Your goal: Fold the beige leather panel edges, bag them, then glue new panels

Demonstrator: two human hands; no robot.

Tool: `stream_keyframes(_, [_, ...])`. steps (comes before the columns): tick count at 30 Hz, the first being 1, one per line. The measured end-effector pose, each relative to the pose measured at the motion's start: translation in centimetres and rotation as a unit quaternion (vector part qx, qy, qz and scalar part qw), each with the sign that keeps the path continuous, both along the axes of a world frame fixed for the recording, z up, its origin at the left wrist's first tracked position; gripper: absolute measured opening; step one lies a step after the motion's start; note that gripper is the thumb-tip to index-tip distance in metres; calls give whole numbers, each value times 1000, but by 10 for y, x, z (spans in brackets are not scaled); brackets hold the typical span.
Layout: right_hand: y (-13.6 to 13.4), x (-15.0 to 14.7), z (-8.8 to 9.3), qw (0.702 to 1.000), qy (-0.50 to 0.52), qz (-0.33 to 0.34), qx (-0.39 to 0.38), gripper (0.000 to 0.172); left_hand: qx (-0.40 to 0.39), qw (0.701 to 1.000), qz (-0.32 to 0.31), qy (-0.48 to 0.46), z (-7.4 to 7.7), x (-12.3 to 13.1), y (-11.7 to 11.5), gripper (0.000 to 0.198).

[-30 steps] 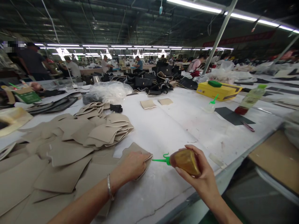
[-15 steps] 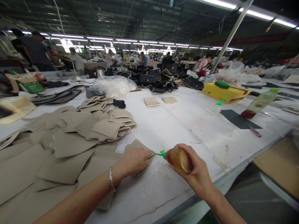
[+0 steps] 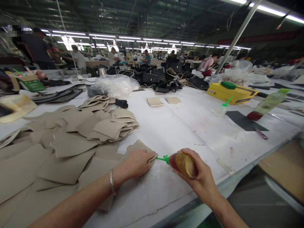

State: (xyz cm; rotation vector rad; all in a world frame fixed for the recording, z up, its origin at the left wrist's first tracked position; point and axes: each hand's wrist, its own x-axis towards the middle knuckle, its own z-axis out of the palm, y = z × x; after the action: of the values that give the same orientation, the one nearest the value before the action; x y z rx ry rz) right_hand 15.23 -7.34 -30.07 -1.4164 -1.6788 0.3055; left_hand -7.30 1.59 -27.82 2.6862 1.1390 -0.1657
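Note:
Near the table's front, my left hand pinches a beige leather-like piece by its right edge, thumb and fingers closed on it. A squeeze bottle of amber-brown liquid lies tilted sideways in my right hand, fingers wrapped round it. Its thin green nozzle points left and meets the edge of the piece beside my left fingertips. Whether liquid is coming out is too small to see. A large loose pile of similar beige pieces spreads to the left of my left hand.
Two small beige pieces lie farther back on the white table. At right are a yellow box, a small green-tipped bottle, a dark sheet and a tilted clear bottle. Black bags and plastic wrap stand behind.
The view has shifted slightly. The bottle stays tilted in my right hand with its nozzle at the piece's edge, and my left hand keeps its pinch.

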Motion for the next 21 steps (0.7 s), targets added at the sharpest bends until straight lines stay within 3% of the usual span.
stream_keyframes(18, [-4, -1, -10, 995, 88, -53, -20, 55, -39, 998, -33, -28, -8, -10, 1, 48])
stream_keyframes(21, [-9, -4, -11, 994, 96, -33, -41, 55, -48, 998, -32, -24, -5, -10, 0, 51])
